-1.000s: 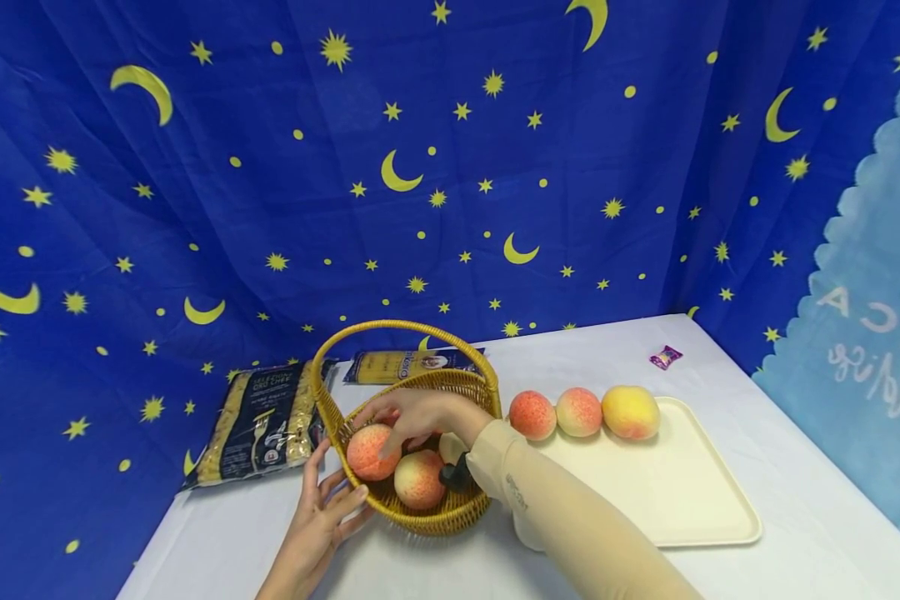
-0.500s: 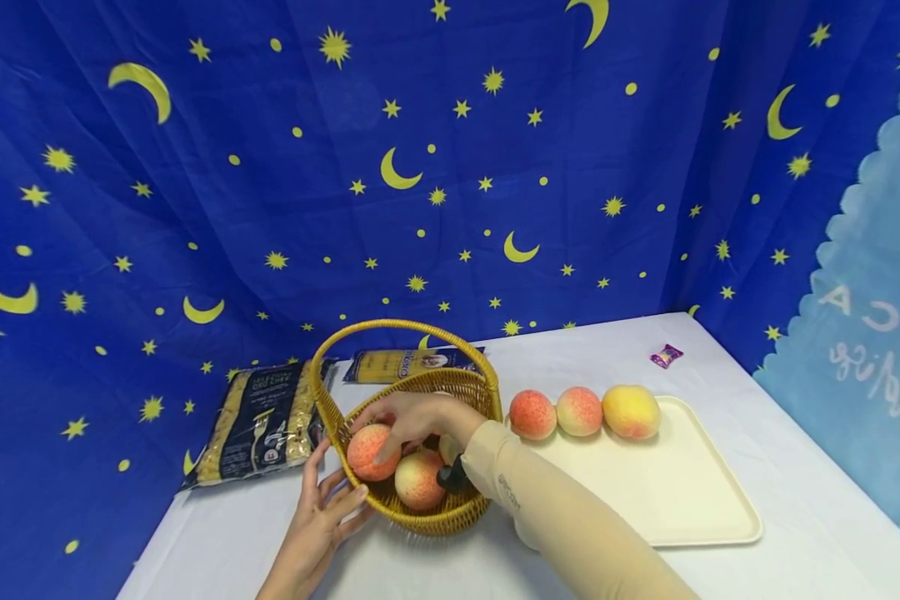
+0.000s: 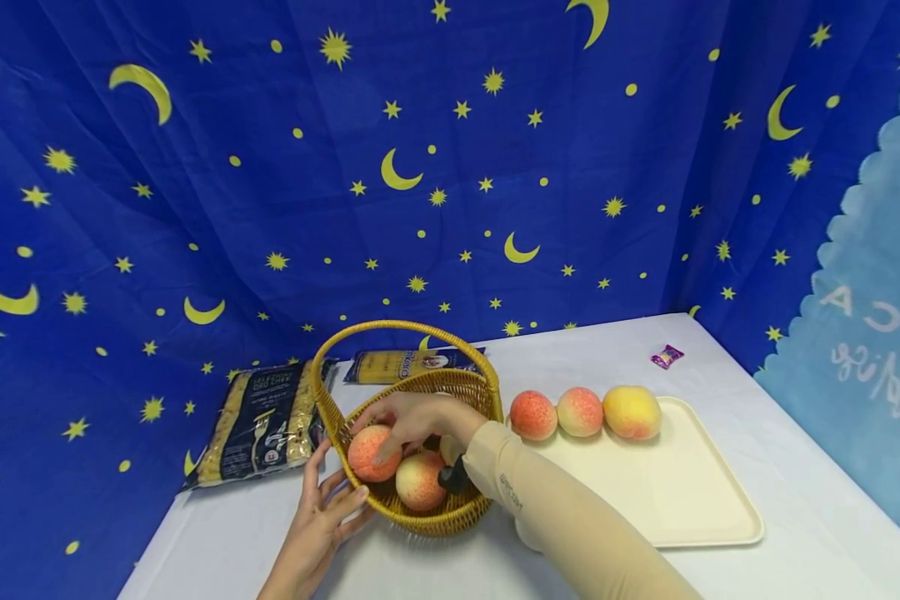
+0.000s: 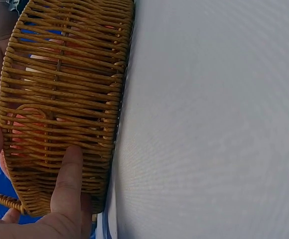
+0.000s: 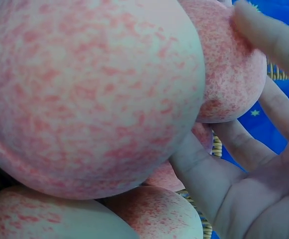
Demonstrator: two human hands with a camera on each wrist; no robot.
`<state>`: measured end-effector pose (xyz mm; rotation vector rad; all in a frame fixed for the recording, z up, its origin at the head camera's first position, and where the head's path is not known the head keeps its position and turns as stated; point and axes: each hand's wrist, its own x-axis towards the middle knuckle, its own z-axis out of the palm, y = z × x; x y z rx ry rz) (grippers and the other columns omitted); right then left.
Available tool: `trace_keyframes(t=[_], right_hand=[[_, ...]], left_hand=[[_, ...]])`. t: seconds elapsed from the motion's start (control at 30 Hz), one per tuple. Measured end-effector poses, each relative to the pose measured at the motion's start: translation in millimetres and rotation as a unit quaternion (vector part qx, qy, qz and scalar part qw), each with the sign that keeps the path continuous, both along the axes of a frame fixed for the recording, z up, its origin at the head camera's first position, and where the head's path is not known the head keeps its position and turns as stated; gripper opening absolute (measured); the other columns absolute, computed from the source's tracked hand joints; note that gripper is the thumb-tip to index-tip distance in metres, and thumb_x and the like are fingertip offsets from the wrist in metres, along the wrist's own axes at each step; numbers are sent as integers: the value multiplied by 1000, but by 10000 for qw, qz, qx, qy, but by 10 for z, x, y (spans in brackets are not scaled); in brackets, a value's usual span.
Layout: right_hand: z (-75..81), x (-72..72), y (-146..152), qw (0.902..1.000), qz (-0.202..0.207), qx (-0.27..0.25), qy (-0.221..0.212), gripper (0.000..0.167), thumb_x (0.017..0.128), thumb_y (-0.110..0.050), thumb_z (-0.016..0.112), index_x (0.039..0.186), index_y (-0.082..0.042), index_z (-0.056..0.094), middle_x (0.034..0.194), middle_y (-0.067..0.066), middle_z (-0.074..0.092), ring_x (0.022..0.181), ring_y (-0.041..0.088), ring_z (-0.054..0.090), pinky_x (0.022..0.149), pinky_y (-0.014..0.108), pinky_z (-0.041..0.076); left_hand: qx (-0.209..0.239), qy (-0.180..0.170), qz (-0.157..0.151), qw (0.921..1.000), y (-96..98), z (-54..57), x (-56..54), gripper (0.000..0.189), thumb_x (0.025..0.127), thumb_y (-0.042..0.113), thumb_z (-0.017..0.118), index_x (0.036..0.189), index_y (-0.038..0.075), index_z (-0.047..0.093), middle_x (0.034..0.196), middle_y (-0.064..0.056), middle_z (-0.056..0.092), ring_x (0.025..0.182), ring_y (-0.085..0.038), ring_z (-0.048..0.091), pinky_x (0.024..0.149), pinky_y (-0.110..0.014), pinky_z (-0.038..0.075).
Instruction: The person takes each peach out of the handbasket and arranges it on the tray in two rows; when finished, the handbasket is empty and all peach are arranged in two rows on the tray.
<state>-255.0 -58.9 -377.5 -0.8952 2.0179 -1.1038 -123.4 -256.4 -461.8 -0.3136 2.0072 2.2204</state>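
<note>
A yellow wicker basket (image 3: 438,525) with a tall hooped handle holds several pink-and-cream peaches. My right hand (image 3: 423,417) reaches under the handle and grips the peach (image 3: 367,462) at the basket's left side, thumb on the near face, other fingers behind it. In the right wrist view this peach (image 5: 229,74) lies between thumb and fingers, partly behind a nearer peach (image 5: 84,99). My left hand (image 3: 318,525) rests against the basket's outer left side. One extended finger (image 4: 70,184) presses on the weave in the left wrist view. My right hand hides part of the basket's contents.
Right of the basket is a cream tray (image 3: 667,492), with a red peach (image 3: 532,415), a paler peach (image 3: 580,412) and a yellow peach (image 3: 632,412) along its back. Behind lie two pasta bags (image 3: 270,425) (image 3: 390,367). A purple-wrapped candy (image 3: 667,357) lies at the back right.
My right hand has settled slightly lower and closer around the left peach, its wrist shifting a little. My left hand and the basket stay in place.
</note>
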Motion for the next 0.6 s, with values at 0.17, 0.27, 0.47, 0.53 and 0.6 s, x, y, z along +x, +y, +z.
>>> trace_keyframes(t=[0.17, 0.27, 0.47, 0.53, 0.6], right_hand=[[7, 11, -13, 9999, -89, 112, -5, 42, 101, -30, 77, 141, -23, 70, 149, 4, 63, 104, 15, 62, 78, 33, 62], [17, 16, -28, 9997, -127, 195, 46, 42, 101, -32, 77, 142, -23, 70, 152, 5, 61, 114, 14, 62, 80, 33, 63], [23, 21, -44, 9996, -164, 242, -40, 45, 100, -31, 78, 143, -21, 69, 151, 4, 61, 113, 14, 64, 79, 33, 63], [24, 19, -42, 9996, -154, 235, -61, 44, 100, -31, 78, 142, -20, 69, 148, 4, 63, 109, 14, 65, 78, 33, 63], [26, 12, -45, 9996, -151, 235, -66, 43, 100, -32, 77, 140, -20, 68, 143, 4, 63, 104, 15, 64, 76, 33, 63]], left_hand=[[-26, 10, -20, 10000, -3, -5, -2, 108, 103, 20, 74, 169, 45, -8, 172, -30, 15, 155, -46, 36, 112, -52, 59], [-38, 5, -22, 10000, -8, -8, -4, 108, 103, 21, 74, 169, 45, -8, 172, -30, 14, 155, -45, 36, 112, -51, 60], [-100, 16, -38, 9999, -14, -18, -5, 108, 103, 21, 73, 169, 44, -9, 172, -30, 15, 155, -45, 36, 111, -52, 60], [-113, 19, -46, 9999, -15, -19, -6, 108, 103, 21, 73, 169, 44, -8, 172, -30, 15, 154, -45, 36, 111, -52, 60], [-104, 15, -40, 9999, -16, -16, -6, 108, 103, 21, 73, 169, 44, -8, 172, -31, 15, 154, -45, 36, 111, -52, 60]])
